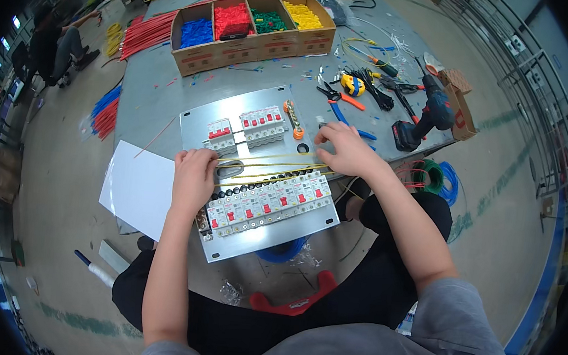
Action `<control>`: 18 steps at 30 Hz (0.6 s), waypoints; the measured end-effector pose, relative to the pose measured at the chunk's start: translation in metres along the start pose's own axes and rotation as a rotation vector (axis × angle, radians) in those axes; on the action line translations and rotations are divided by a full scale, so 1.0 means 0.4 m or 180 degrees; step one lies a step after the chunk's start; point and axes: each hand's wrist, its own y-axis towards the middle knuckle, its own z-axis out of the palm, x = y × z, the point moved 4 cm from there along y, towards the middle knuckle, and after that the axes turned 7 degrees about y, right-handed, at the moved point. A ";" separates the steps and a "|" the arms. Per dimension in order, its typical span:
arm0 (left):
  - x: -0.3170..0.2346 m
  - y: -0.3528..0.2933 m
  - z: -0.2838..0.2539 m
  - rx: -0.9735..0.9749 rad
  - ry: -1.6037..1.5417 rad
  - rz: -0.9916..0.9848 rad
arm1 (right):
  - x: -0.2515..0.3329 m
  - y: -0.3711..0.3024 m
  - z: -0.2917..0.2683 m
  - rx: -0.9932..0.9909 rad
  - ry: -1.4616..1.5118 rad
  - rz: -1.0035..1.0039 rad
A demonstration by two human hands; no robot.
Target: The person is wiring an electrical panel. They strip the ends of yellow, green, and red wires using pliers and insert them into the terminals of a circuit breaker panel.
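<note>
Yellow, thin wires (268, 165) ran across a silver metal plate (273, 229), between its upper breakers and a long row of white breakers with red switches (267, 206) along its near edge. The left hand (194, 176) had its fingers bent and drawn close together at the wires' left ends (the fingertips were partly hidden, so whether they gripped could not be told). The right hand (349, 150) was half open, its curved fingers parted from the thumb beside the wires' right ends; contact there could not be made out.

The left forearm rose nearly straight, its hand over the plate's left edge; the right slanted inward, its hand crossing the right edge, palm mostly down.

The plate jutted past the near edge of a grey table (151, 87). A white sheet (139, 189) lay by its left edge. Toward the table's far edge stood a four-part cardboard box (254, 50) of blue, red, green and yellow small pieces; a black cordless drill (431, 112) stood near its right edge. Beyond were a grey floor (66, 227), a seated person (51, 46) and metal railings (526, 70).
</note>
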 end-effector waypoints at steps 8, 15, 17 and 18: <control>-0.080 -0.028 -0.105 0.0201 -0.0275 -0.0453 | 0.043 0.002 -0.033 0.0408 0.0180 -0.0036; -0.170 -0.103 -0.096 0.0805 -0.1419 -0.1231 | 0.144 -0.074 -0.143 -0.2717 0.0070 -0.0606; -0.191 -0.115 -0.070 0.0751 -0.1946 -0.1306 | 0.106 -0.066 -0.082 -0.1944 0.1621 -0.0152; -0.200 -0.121 -0.061 0.0725 -0.2205 -0.1347 | 0.097 -0.068 -0.044 -0.1508 0.2379 0.0079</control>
